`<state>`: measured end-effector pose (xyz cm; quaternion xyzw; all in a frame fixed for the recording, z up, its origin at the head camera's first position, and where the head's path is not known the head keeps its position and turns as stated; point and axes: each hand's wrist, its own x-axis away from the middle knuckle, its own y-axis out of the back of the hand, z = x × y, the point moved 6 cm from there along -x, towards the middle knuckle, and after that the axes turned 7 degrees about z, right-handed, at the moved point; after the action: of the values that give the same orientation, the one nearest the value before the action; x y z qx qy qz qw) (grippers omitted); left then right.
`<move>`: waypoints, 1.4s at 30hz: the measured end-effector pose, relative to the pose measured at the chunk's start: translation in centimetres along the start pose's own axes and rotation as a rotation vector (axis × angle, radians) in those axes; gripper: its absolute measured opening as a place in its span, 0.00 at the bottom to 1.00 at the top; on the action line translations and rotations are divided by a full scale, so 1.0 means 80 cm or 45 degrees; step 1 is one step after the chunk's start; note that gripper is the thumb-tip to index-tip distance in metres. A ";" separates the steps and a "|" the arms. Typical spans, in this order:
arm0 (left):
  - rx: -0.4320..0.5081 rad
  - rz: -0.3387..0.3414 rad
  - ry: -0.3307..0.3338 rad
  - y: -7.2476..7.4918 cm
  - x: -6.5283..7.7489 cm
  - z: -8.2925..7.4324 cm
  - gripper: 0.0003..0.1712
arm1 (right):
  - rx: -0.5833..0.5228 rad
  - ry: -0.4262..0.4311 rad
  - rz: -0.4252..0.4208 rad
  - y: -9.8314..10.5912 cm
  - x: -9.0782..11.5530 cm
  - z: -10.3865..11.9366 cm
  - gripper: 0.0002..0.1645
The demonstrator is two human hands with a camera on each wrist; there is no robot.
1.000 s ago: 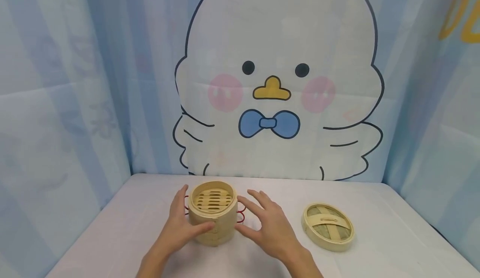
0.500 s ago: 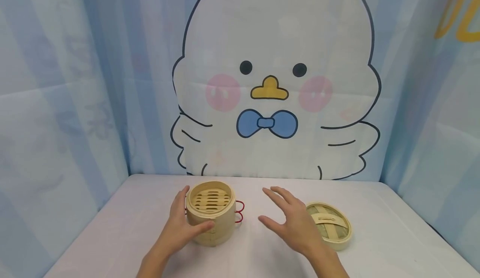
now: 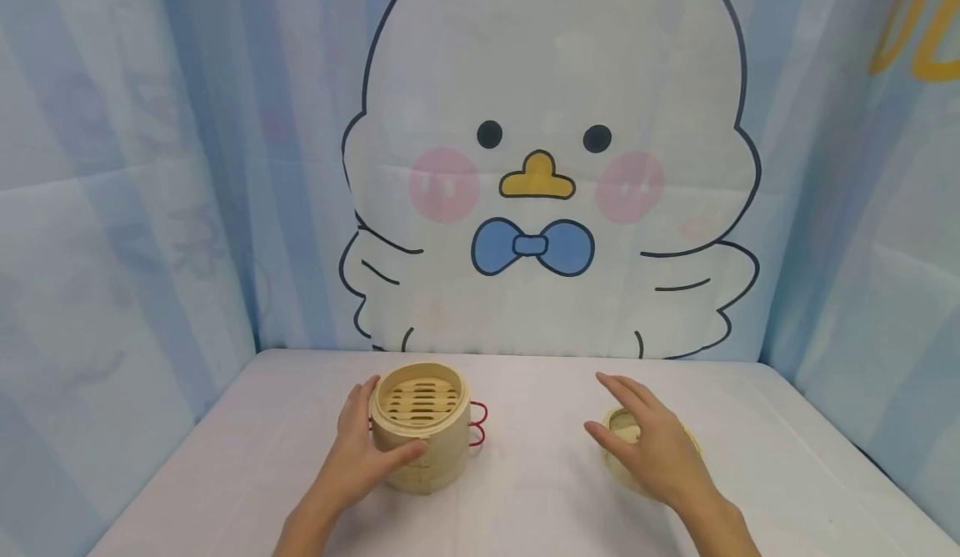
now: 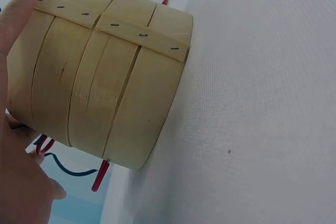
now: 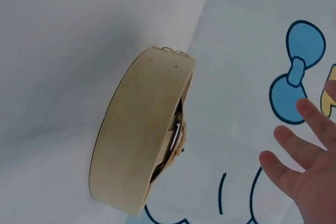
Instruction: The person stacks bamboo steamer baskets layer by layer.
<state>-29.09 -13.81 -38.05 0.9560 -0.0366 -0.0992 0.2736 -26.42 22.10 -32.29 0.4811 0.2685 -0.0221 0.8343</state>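
Observation:
Two stacked round bamboo steamer baskets (image 3: 442, 450) stand left of centre, slatted floor showing on top. My left hand (image 3: 358, 444) holds the stack from its left side, thumb across the front near the upper rim and fingers round the back. In the left wrist view the basket wall (image 4: 100, 72) shows stapled bands, with a red loop (image 4: 101, 176) low on it. Over to the right, my right hand (image 3: 663, 457) hovers above the steamer lid (image 3: 619, 465), fingers spread and nothing held. The right wrist view shows the lid (image 5: 137, 129) apart from the fingertips.
White cloth covers the table (image 3: 540, 490). Behind it hangs a curtain (image 3: 525, 307) printed with a white bird in a blue bow tie. Pale blue striped curtains (image 3: 112, 290) close in both sides. Red loops (image 3: 478, 403) stick out from the stack's right side.
My right hand has left the steamer stack's right side and moved right until it is over the lid, partly covering it. The left hand stays at the stack, which has not moved.

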 end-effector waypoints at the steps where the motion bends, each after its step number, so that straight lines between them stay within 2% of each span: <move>1: -0.003 -0.001 0.005 0.000 0.000 0.000 0.70 | 0.000 -0.017 0.004 0.001 0.001 -0.005 0.38; 9: 0.002 -0.006 0.034 0.000 -0.002 0.002 0.69 | -0.006 -0.100 0.046 0.008 0.010 -0.034 0.37; 15: 0.001 -0.011 0.056 0.000 -0.002 0.003 0.69 | 0.054 -0.193 0.144 0.006 0.015 -0.064 0.37; 24: 0.020 -0.010 0.065 0.002 -0.001 0.000 0.68 | 0.066 -0.242 0.262 -0.002 0.015 -0.110 0.33; 37: 0.062 -0.002 0.053 0.001 -0.001 -0.002 0.67 | 0.029 -0.272 0.398 -0.012 0.013 -0.131 0.28; 42: 0.072 -0.002 0.047 0.001 -0.001 -0.002 0.67 | 0.029 -0.278 0.413 -0.013 0.012 -0.132 0.24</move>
<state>-29.13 -13.77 -37.86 0.9651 -0.0334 -0.0807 0.2470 -30.41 30.38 -37.68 0.5221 0.0949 0.0577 0.8456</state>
